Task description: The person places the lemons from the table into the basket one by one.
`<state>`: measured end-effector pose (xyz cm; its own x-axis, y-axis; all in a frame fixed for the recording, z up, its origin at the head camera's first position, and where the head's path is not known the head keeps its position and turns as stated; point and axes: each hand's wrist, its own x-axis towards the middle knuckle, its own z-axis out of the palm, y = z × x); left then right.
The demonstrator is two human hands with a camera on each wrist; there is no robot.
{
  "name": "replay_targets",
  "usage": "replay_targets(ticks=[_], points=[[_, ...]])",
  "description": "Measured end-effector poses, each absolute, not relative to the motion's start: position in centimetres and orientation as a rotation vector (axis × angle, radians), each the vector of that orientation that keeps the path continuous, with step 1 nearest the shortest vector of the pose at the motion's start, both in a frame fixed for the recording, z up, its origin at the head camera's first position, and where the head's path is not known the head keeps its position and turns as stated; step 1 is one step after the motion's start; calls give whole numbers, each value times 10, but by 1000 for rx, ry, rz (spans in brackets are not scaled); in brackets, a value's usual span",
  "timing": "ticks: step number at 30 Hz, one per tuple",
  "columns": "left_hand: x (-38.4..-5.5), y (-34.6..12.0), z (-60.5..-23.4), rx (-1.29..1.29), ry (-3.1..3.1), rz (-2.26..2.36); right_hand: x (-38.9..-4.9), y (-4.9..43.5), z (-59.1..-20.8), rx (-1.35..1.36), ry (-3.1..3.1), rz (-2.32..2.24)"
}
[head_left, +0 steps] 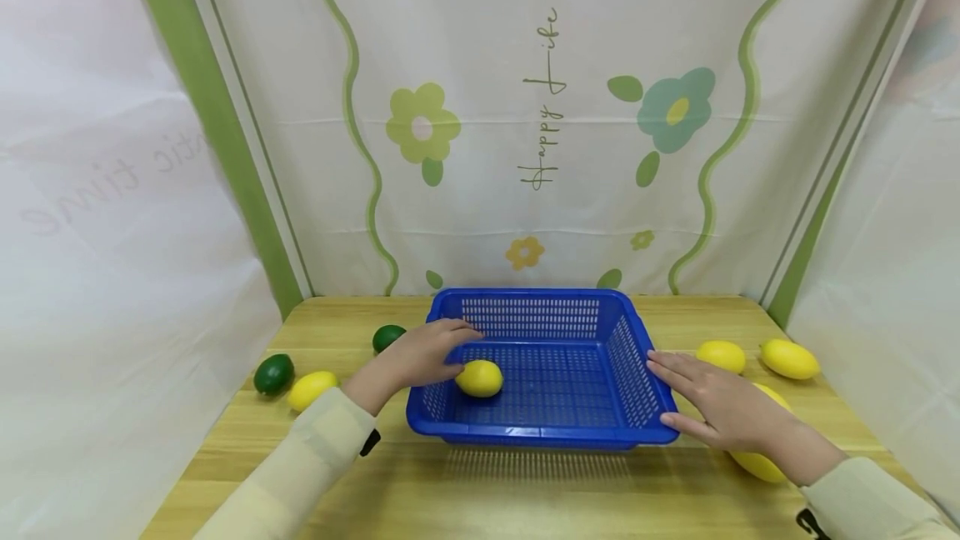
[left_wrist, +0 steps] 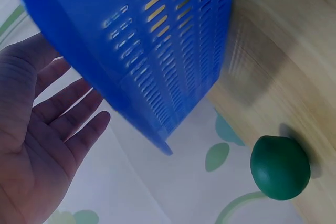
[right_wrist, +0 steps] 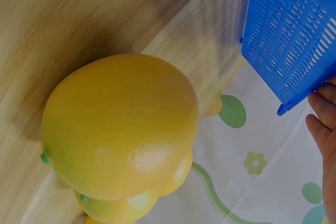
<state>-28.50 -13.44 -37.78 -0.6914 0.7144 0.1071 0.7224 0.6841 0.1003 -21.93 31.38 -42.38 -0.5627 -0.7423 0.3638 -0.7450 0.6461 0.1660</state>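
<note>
A blue plastic basket [head_left: 542, 432] with slotted walls stands mid-table, and one lemon [head_left: 480, 378] lies inside at its left. My left hand [head_left: 423, 354] reaches over the basket's left rim, its thumb close beside the lemon. From the left wrist, the fingers [left_wrist: 65, 111] look loosely extended along the rim and hold nothing. My right hand [head_left: 723, 402] is at the right rim with fingers extended; in the right wrist view the fingertips [right_wrist: 323, 109] appear to touch the rim. Below the right hand sits a large yellow fruit [head_left: 759, 465], partly hidden.
Left of the basket lie two dark green fruits, one near the edge [head_left: 274, 374] and one behind my left hand [head_left: 387, 337], plus a yellow fruit [head_left: 312, 390]. More yellow fruits [head_left: 789, 358] lie at the right. A printed curtain [head_left: 480, 215] closes off the back.
</note>
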Motion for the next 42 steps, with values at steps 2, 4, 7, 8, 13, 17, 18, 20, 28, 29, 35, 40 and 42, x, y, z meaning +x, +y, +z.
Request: replay_targets(ticks=[2,4,7,8,13,17,18,20,28,29,35,40,42], points=[[-284,-138,-378,-1199,-2818,-225,-219,314,-424,1171,-2467,4],[-283,-143,-377,-1188,-2807,-254,-220,314,-424,1168,-2468,0],[-282,-150,-375,-1165,-2792,-273,-220,314,-424,1164,-2470,-2],[-282,-152,-374,-1156,-2787,-278,-220,314,-424,1163,-2472,-3],[-279,-165,-366,-1119,-2753,-277,-219,314,-424,1157,-2478,-9],[-275,-176,-361,-1103,-2715,-272,-219,313,-423,1160,-2476,-3],[-274,-180,-361,-1101,-2704,-268,-219,313,-423,1162,-2475,-1],[-271,-187,-360,-1098,-2678,-286,-219,313,-423,1163,-2474,0],[-264,-222,-363,-1005,-2647,-330,-219,313,-423,1155,-2482,-8],[-264,-227,-364,-997,-2645,-333,-219,313,-423,1154,-2483,-7],[-257,-252,-370,-940,-2664,-321,-219,314,-425,1155,-2483,1],[-251,-270,-381,-837,-2725,-317,-220,315,-427,1153,-2481,-8],[-250,-277,-385,-800,-2742,-319,-220,316,-427,1155,-2479,-7]])
